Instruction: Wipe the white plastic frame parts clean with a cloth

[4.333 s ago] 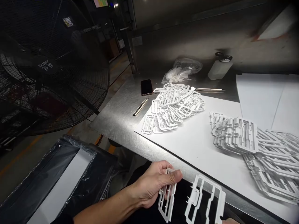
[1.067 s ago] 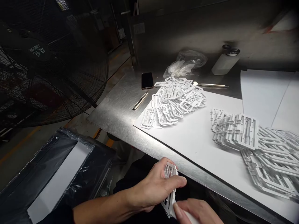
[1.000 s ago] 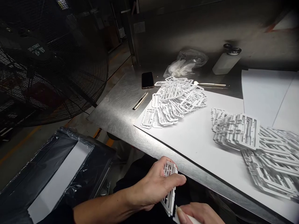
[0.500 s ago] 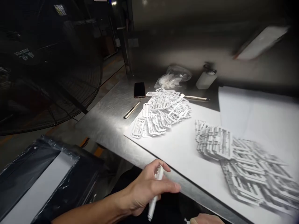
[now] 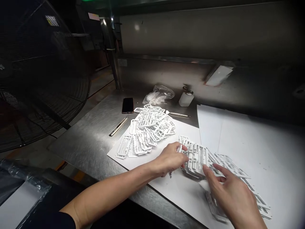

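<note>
Hands (image 5: pixel 170 159) now up at frame stack (image 5: pixel 197 157)

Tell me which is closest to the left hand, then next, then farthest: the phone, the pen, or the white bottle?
From the left hand, in the head view:
1. Pen, up and to the left on the bare metal table.
2. Phone, farther back, beyond the pen.
3. White bottle, at the back wall. Phone and bottle are close to call.

A loose heap of white moulded plastic frames (image 5: pixel 149 132) lay on a white paper sheet (image 5: pixel 181 190) on the scratched steel bench (image 5: pixel 92 140); a black phone (image 5: pixel 128 105) sat at its ten o'clock; a slim metal pen (image 5: pixel 118 126) at nine; a second frame stack (image 5: pixel 197 156) at four.
</note>
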The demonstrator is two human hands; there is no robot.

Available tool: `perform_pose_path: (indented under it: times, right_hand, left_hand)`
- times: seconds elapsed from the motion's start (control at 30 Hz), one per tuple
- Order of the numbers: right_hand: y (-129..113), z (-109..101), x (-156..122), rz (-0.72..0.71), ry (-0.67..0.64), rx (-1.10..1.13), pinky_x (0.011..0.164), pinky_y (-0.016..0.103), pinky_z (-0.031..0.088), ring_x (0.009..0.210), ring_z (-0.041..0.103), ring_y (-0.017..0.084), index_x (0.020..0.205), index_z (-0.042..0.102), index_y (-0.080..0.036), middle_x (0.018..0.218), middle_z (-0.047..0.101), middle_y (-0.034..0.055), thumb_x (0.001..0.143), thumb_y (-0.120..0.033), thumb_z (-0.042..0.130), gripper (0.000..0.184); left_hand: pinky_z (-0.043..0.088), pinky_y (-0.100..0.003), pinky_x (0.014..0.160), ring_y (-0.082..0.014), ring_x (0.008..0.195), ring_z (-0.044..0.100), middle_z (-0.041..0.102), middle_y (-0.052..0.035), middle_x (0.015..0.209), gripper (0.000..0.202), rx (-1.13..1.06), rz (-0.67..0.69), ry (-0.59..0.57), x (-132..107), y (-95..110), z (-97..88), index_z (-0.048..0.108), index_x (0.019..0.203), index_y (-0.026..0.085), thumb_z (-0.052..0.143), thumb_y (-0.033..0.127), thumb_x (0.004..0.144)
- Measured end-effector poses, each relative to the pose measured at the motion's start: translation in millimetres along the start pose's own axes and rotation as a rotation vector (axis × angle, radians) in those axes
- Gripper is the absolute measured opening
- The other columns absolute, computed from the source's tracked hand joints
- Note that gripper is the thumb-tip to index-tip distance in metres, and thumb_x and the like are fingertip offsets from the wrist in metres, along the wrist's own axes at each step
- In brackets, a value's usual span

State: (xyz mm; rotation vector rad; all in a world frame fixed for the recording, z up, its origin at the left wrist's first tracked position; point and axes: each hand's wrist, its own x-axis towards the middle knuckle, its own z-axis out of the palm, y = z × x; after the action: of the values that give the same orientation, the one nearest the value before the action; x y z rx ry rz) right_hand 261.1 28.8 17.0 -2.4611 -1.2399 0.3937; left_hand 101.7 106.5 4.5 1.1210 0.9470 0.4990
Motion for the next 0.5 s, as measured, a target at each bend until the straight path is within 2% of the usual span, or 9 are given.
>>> perform_pose_path:
  times: [0.13, 0.3, 0.4, 0.5]
  right_hand:
    - [4, -1, 14, 0.044, -0.040, 0.011, 0.058, 0.042, 0.043, 0.060, 0.058, 0.033, 0.072, 0.063, -0.023, 0.057, 0.060, 0.0085, 0.056, -0.069, 0.040, 0.054]
    - [5, -3, 12, 0.078, -0.051, 0.049, 0.058, 0.040, 0.042, 0.063, 0.059, 0.031, 0.076, 0.063, -0.023, 0.066, 0.064, 0.0058, 0.056, -0.068, 0.042, 0.053]
    - [6, -3, 10, 0.084, -0.076, 0.083, 0.058, 0.038, 0.041, 0.065, 0.059, 0.030, 0.078, 0.063, -0.024, 0.069, 0.065, 0.0031, 0.058, -0.068, 0.046, 0.051]
    - [7, -1, 9, 0.069, -0.131, 0.151, 0.054, 0.034, 0.041, 0.063, 0.059, 0.027, 0.078, 0.064, -0.023, 0.066, 0.063, 0.0025, 0.060, -0.071, 0.049, 0.053]
  left_hand:
    - [0.039, -0.022, 0.058, -0.0100, 0.060, 0.049, 0.056, 0.0000, 0.076, 0.040, 0.008, 0.017, -0.030, 0, -3, 6.6, 0.056, 0.106, 0.019, 0.058, 0.022, 0.066]
    - [0.036, -0.022, 0.055, -0.0096, 0.059, 0.044, 0.056, -0.0006, 0.082, 0.041, 0.134, 0.059, 0.011, -5, 0, 9.0, 0.056, 0.110, 0.021, 0.057, 0.028, 0.069]
    - [0.034, -0.023, 0.054, -0.0120, 0.059, 0.044, 0.056, -0.0002, 0.076, 0.047, 0.256, 0.092, 0.053, -10, 3, 13.3, 0.055, 0.112, 0.022, 0.061, 0.034, 0.067]
    - [0.032, -0.025, 0.054, -0.0143, 0.060, 0.044, 0.053, 0.0003, 0.070, 0.047, 0.382, 0.166, 0.124, -11, 3, 19.7, 0.056, 0.110, 0.023, 0.062, 0.031, 0.064]
